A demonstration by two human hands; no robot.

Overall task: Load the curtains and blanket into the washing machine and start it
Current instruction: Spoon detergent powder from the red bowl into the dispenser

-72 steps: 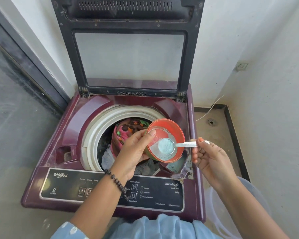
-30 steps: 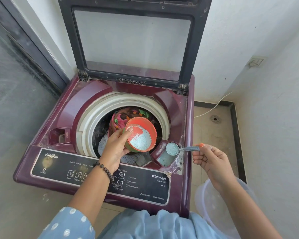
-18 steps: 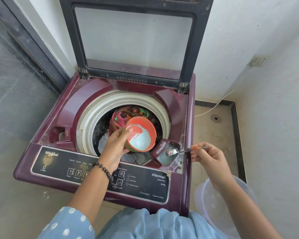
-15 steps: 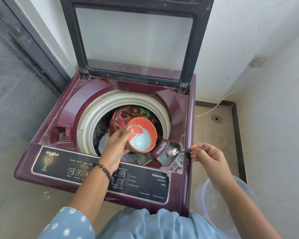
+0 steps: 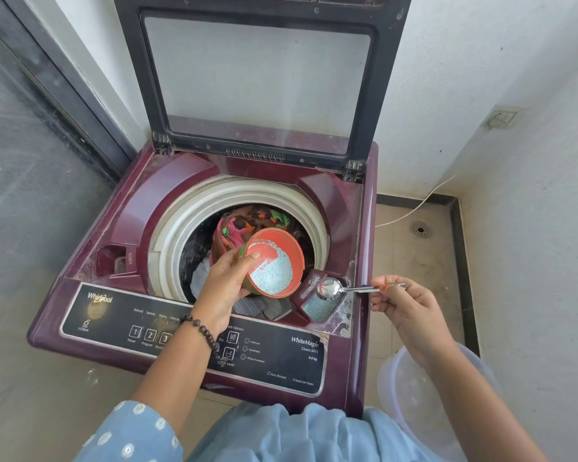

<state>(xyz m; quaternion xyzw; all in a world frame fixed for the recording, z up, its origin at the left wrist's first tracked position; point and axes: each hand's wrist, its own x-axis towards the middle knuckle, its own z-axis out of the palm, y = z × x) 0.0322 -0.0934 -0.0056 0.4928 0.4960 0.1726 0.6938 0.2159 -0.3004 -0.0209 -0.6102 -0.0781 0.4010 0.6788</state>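
The maroon top-load washing machine (image 5: 167, 201) stands with its lid (image 5: 257, 78) raised. Colourful floral cloth (image 5: 247, 221) and pale fabric fill the drum. My left hand (image 5: 224, 281) grips a tilted orange cup (image 5: 274, 261) of blue-white detergent powder over the drum's front edge. My right hand (image 5: 404, 301) pinches the handle of a metal spoon (image 5: 331, 288), whose empty bowl sits over the detergent compartment (image 5: 317, 305) at the machine's front right corner. Powder lies in that compartment.
The control panel (image 5: 194, 335) with numbered buttons runs along the front. A translucent plastic bucket (image 5: 411, 395) stands on the floor at the right under my right arm. A white cable (image 5: 414, 208) and floor drain (image 5: 420, 229) lie by the right wall; a glass door is on the left.
The spoon was filled from the cup, carried right to the detergent compartment and tipped out; it is now empty. The cup moved lower over the drum and stays tilted.
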